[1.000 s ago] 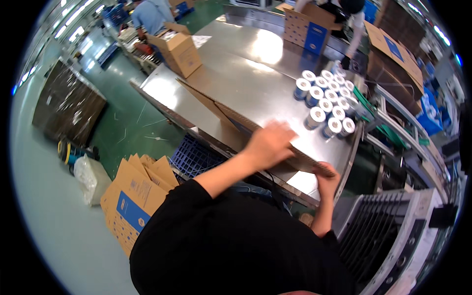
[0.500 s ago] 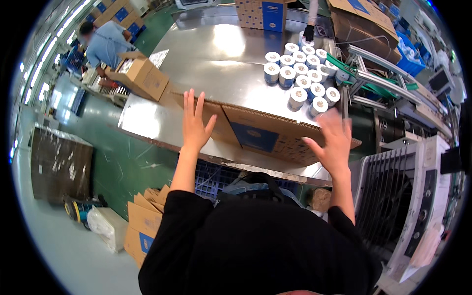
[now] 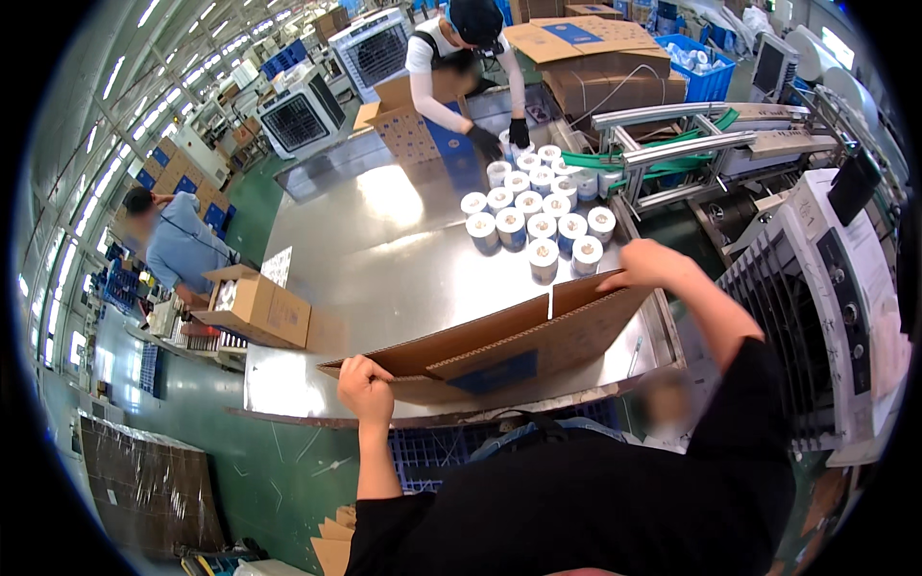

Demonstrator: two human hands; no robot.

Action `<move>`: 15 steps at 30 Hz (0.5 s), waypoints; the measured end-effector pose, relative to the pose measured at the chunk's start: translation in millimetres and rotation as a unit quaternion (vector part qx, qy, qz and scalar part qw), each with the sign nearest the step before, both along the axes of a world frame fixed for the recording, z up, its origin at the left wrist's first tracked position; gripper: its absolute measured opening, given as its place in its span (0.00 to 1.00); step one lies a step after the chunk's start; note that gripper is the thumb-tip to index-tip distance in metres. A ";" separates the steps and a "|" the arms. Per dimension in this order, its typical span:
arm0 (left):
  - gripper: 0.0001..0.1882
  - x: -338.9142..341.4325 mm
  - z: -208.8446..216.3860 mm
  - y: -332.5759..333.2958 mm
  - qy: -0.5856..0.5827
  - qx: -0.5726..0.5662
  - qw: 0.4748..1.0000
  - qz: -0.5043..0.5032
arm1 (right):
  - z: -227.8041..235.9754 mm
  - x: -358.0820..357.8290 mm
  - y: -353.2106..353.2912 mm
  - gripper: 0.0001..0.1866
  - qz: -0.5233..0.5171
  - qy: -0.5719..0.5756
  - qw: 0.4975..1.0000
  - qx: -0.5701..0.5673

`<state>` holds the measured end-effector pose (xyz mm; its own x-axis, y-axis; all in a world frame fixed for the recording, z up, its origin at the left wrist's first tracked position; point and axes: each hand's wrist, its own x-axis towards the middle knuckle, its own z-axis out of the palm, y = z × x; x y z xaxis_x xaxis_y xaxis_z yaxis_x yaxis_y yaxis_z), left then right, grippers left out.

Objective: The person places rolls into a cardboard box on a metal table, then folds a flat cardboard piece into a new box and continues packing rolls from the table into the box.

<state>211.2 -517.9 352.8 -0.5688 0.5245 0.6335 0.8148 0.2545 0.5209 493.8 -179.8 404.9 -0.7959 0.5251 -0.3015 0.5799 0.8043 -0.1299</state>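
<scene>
A brown cardboard box (image 3: pixel 586 331) with a blue printed panel stands on edge at the near side of the steel table, partly flattened, with a narrow gap along its upper edges. My left hand (image 3: pixel 365 386) is closed on its left end, the fingers curled over the edge. At the far right corner my right hand (image 3: pixel 645 266) pinches the upper edge of the same box. Just beyond it stand several white-topped cylindrical containers (image 3: pixel 543 253) with blue lower sides, grouped closely on the table.
Across the steel table (image 3: pixel 336 278), a person in black gloves (image 3: pixel 485 142) reaches to the containers beside an upright box (image 3: pixel 408 134). At left, another person in blue stands by an open box (image 3: pixel 274 307). A metal-railed conveyor (image 3: pixel 672 154) and a grilled cooler (image 3: pixel 816 317) flank the right.
Both hands went from spread fingers to gripping the cardboard box's ends. The box's upper edges have parted. My view has tilted up, bringing the far co-worker into sight.
</scene>
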 end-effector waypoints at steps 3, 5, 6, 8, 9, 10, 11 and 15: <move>0.07 1.1 34.9 -2.4 -0.008 -0.052 0.991 -0.125 | 17.8 17.6 13.2 0.35 0.003 -0.082 0.996 0.022; 0.07 -4.4 38.3 0.0 0.016 -0.126 0.971 -0.205 | 26.0 4.6 -6.9 0.33 0.006 -0.129 0.991 -0.019; 0.06 -8.8 32.5 4.9 0.043 -0.176 0.953 -0.241 | 29.6 -13.6 -25.7 0.32 -0.002 -0.168 0.984 -0.058; 0.04 -4.7 -6.6 39.2 0.140 -0.258 0.890 -0.349 | 13.7 -31.2 -44.0 0.36 0.096 -0.246 0.947 -0.184; 0.04 -2.3 -35.5 58.8 0.128 -0.301 0.858 -0.395 | -22.5 -35.5 -38.1 0.39 0.139 -0.271 0.919 -0.251; 0.04 -4.4 -61.8 68.5 0.111 -0.345 0.827 -0.429 | -35.1 -47.5 -45.0 0.40 0.121 -0.293 0.902 -0.293; 0.05 -11.1 -74.7 75.0 0.082 -0.352 0.827 -0.431 | -63.0 -57.3 -41.8 0.39 0.073 -0.300 0.890 -0.336; 0.12 -54.5 -60.6 63.7 -0.264 -0.383 0.795 -0.391 | -90.5 -91.1 -20.1 0.33 -0.024 -0.215 0.916 -0.338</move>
